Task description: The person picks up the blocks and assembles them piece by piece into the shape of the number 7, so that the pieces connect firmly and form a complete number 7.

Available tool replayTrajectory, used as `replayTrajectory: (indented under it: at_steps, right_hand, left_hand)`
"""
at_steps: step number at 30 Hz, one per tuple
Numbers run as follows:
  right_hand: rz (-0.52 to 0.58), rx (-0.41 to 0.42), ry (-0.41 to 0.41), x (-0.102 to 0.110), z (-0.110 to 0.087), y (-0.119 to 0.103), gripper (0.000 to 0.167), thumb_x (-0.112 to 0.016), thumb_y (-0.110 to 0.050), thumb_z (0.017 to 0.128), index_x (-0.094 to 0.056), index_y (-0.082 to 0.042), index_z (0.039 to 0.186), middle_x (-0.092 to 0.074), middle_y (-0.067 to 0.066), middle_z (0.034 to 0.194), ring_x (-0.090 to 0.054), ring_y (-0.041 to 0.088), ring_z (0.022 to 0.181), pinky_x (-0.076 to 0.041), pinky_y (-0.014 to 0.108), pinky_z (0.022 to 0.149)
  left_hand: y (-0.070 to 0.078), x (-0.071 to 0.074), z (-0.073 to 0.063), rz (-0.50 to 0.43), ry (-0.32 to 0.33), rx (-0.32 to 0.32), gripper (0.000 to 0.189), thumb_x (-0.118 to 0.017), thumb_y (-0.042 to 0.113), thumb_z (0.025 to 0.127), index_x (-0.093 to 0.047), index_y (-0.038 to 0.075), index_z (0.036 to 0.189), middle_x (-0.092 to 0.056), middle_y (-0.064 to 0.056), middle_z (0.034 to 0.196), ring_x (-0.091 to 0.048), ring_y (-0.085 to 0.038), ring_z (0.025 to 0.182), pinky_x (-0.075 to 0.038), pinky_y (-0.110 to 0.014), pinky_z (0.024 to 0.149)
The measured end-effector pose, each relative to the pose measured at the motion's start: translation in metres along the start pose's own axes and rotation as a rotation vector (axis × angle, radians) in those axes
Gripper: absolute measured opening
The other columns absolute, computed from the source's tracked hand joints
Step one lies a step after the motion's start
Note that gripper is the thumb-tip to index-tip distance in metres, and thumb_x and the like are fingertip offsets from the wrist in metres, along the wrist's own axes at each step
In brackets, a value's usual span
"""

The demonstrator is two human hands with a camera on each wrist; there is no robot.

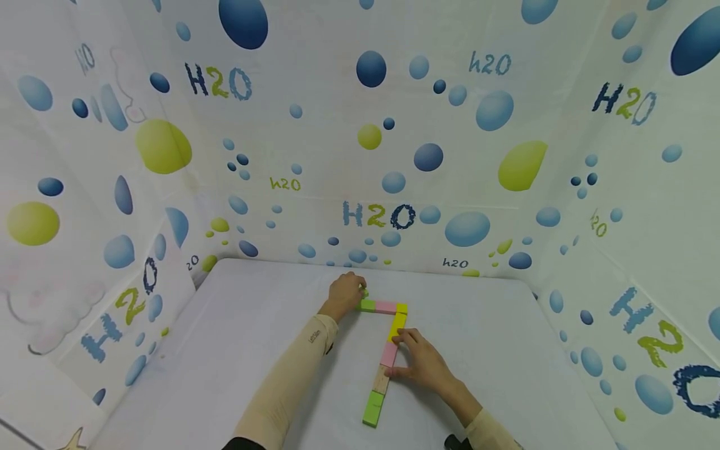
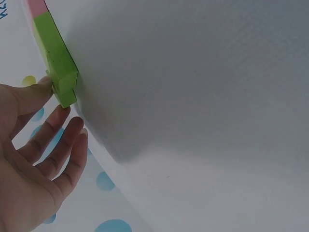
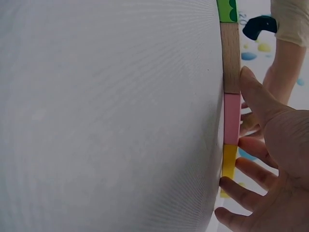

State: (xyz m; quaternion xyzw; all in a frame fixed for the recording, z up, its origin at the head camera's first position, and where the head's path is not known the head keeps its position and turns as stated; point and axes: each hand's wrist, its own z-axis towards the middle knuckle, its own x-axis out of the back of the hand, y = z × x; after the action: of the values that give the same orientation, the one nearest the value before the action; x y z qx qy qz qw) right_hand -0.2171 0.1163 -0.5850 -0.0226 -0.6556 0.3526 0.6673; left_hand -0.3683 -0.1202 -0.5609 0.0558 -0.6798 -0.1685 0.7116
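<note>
A row of wooden blocks forms a corner on the table. In the head view its near arm runs from a green block (image 1: pixel 374 409) through a plain wood block (image 1: pixel 380 379) and a pink block (image 1: pixel 389 354) to a yellow block (image 1: pixel 398 323). A small yellow block (image 1: pixel 402 308) marks the corner, then a second pink block (image 1: pixel 385 307) and another green block (image 1: pixel 367 305) lead left. My left hand (image 1: pixel 344 297) pinches a light green block (image 2: pixel 68 98) at that left end. With fingers spread, my right hand (image 1: pixel 424 364) rests along the near arm, thumb at the plain wood block (image 3: pixel 231 58).
The white tabletop (image 1: pixel 225 350) spreads around the blocks. Behind its far edge rises a white sheet (image 1: pixel 315 144) printed with dots and H2O lettering, which also covers both sides. A dark strap (image 1: pixel 457 442) shows by the right wrist.
</note>
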Motion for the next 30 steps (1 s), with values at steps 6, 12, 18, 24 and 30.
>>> replayTrajectory:
  at_steps: [6,12,18,24,30]
  right_hand:
    - [0.0,0.006,0.0,0.001,0.0,-0.002,0.078,-0.086,-0.059,0.076,-0.063,-0.011,0.134,-0.054,0.013,0.146,-0.057,0.035,0.132,-0.048,0.053,0.11]
    - [0.003,-0.002,-0.01,0.001,-0.001,-0.003,0.077,-0.087,-0.057,0.076,-0.063,-0.01,0.133,-0.054,0.013,0.145,-0.057,0.035,0.132,-0.048,0.053,0.109]
    - [-0.003,-0.003,-0.003,0.0,0.0,-0.002,0.077,-0.086,-0.058,0.076,-0.064,-0.011,0.132,-0.055,0.013,0.145,-0.058,0.035,0.132,-0.048,0.053,0.109]
    - [-0.005,0.003,0.002,0.0,-0.001,-0.001,0.077,-0.087,-0.057,0.075,-0.064,-0.011,0.132,-0.055,0.012,0.145,-0.058,0.035,0.131,-0.049,0.052,0.109]
    - [0.002,0.005,0.003,0.0,-0.001,-0.002,0.077,-0.087,-0.057,0.075,-0.064,-0.011,0.132,-0.055,0.013,0.144,-0.058,0.035,0.131,-0.049,0.053,0.109]
  left_hand:
    - [-0.003,0.008,-0.005,-0.019,0.023,0.001,0.018,-0.075,0.022,0.096,-0.079,0.017,0.113,-0.068,-0.007,0.108,-0.067,-0.027,0.103,-0.058,-0.044,0.085]
    - [-0.011,0.004,-0.002,-0.003,0.012,0.03,0.021,-0.074,0.024,0.098,-0.078,0.017,0.117,-0.068,-0.006,0.109,-0.066,-0.025,0.103,-0.058,-0.042,0.085]
    - [-0.019,0.001,0.001,-0.026,0.013,0.049,0.021,-0.076,0.027,0.097,-0.078,0.016,0.115,-0.068,-0.004,0.108,-0.067,-0.023,0.1,-0.059,-0.04,0.085]
    - [-0.022,0.006,-0.003,-0.036,0.024,0.064,0.016,-0.079,0.028,0.094,-0.079,0.016,0.105,-0.072,-0.004,0.109,-0.068,-0.023,0.102,-0.059,-0.042,0.087]
    - [-0.024,0.011,-0.008,-0.075,0.044,0.091,0.014,-0.081,0.027,0.093,-0.077,0.015,0.098,-0.075,-0.005,0.106,-0.069,-0.023,0.099,-0.058,-0.044,0.086]
